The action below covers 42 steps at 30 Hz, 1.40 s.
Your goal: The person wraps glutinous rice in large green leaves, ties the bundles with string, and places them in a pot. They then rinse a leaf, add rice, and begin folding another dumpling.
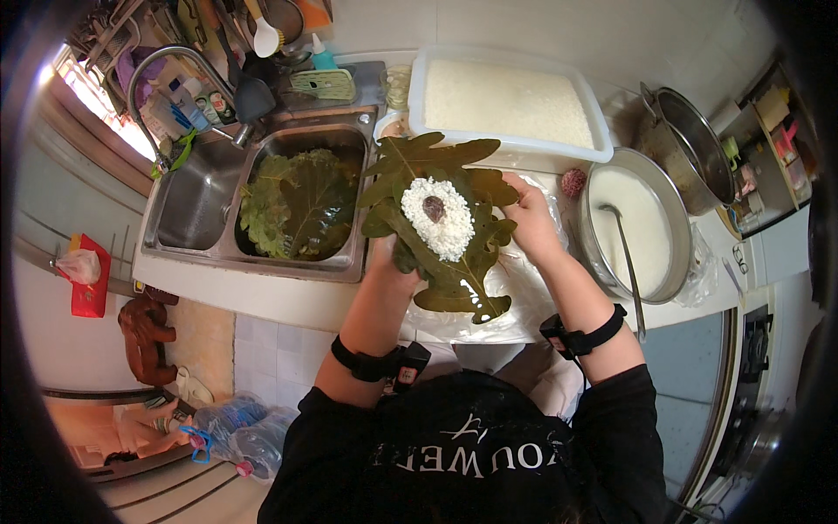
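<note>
Large dark green lobed leaves (452, 281) are held up over the counter, overlapping one another. On them lies a mound of white rice grains (452, 229) with a dark brown date-like piece (433, 209) on top. My left hand (396, 259) supports the leaves from below at their left side, its fingers mostly hidden under them. At the right edge, my right hand (529, 213) grips a leaf lobe between thumb and fingers. Beneath the leaves, a clear plastic sheet (517, 301) covers part of the counter. A few rice grains cling near the leaf's lower tip.
Behind stands a white plastic tub (602, 147) of rice. To the right, a metal basin (684, 242) holds milky liquid and a ladle (625, 262), beside a scouring ball (573, 182) and a deep pot (655, 144). Leaves (301, 203) soak in the double sink (196, 203) at left.
</note>
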{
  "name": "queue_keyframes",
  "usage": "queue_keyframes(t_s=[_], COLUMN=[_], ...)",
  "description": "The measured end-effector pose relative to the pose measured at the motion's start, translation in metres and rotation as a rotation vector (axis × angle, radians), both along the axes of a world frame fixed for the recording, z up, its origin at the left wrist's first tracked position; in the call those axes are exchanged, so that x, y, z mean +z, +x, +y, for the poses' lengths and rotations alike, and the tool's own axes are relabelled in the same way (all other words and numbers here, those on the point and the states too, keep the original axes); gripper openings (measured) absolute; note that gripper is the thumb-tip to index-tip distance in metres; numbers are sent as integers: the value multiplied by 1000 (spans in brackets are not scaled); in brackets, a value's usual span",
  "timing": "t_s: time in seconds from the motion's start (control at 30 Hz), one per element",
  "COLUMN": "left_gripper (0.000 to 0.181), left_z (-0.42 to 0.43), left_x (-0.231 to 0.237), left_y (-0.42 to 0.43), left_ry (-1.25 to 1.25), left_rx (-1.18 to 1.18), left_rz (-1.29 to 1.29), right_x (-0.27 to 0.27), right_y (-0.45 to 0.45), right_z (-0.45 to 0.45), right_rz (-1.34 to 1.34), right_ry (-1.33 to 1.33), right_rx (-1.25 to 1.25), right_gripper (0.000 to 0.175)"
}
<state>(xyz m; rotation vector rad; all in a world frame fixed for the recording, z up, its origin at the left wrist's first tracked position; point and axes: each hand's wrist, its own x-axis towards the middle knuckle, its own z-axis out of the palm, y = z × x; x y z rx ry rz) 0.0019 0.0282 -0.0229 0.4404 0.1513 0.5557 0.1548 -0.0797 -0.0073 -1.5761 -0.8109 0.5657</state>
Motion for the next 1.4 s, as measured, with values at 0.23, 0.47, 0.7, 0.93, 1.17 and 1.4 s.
queue_keyframes(t_s=[0.23, 0.47, 0.7, 0.93, 1.17, 1.4], left_gripper=[37, 39, 46, 47, 49, 51], left_z=[-1, -6, 17, 24, 24, 20], left_x=[6, 8, -14, -11, -8, -3], left_y=[6, 7, -10, -15, -15, -12], left_ry=[53, 178, 45, 53, 64, 109], left_rx=[19, 149, 32, -17, -24, -41], left_rz=[-65, 55, 16, -37, -59, -107], right_x=[5, 1, -1, 12, 9, 26], right_y=[-22, -33, -3, 4, 12, -3], right_z=[17, 18, 4, -13, -25, -26], right_rz=[-224, -327, 95, 248, 98, 125], right_ry=[205, 167, 202, 111, -184, -26], right_rx=[57, -21, -112, -164, -18, -82], right_gripper=[34, 29, 30, 27, 28, 23])
